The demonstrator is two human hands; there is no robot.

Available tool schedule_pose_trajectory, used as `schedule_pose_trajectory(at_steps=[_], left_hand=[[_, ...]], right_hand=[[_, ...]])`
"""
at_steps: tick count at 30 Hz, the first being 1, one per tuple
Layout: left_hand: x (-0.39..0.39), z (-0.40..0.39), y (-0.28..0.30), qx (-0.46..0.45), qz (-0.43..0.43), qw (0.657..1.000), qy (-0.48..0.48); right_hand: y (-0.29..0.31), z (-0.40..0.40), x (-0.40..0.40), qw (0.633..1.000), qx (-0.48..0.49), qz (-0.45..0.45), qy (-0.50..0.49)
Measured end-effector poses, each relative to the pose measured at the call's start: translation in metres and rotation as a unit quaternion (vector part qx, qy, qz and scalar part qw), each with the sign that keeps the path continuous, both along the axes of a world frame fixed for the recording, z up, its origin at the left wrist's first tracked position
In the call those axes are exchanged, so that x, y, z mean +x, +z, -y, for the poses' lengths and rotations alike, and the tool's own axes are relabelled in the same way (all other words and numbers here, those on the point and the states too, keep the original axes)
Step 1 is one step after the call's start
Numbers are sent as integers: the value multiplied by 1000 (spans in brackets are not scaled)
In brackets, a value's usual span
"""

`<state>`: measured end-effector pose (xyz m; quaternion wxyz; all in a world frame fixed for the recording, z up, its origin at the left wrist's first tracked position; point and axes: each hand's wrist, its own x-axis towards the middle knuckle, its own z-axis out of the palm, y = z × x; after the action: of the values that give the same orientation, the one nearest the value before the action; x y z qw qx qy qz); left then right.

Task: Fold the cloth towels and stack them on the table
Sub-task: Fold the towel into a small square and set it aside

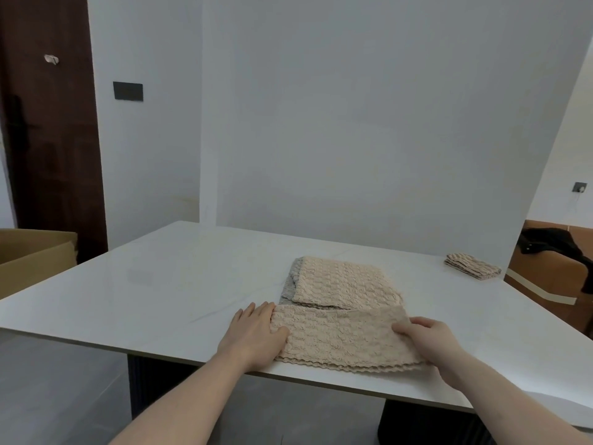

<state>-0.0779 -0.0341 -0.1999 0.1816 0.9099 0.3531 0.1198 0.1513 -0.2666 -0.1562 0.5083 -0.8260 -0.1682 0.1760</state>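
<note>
A beige textured towel (340,335), folded in half, lies at the near edge of the white table (179,284). My left hand (256,332) holds its left end, thumb on top and fingers at the edge. My right hand (430,338) grips the right end, thumb on top. Just behind it lie more beige towels (340,284) spread flat, with a grey towel (288,287) showing under their left side. A small stack of folded towels (471,266) sits at the far right of the table.
A cardboard box (35,255) stands left of the table beside a dark wooden door (48,123). A brown chair with black clothing (552,248) on it is at the right. White wall panels close off the table's far side.
</note>
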Motion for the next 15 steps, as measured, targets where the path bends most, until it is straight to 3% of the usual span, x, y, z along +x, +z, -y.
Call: schedule_pose_trajectory(at_steps=[8, 15], left_hand=[[-3, 0, 3, -48, 60, 997, 17], [-9, -4, 6, -139, 205, 968, 28]], right_hand=[[31, -18, -15, 987, 140, -58, 44], [56, -53, -45, 968, 195, -76, 136]])
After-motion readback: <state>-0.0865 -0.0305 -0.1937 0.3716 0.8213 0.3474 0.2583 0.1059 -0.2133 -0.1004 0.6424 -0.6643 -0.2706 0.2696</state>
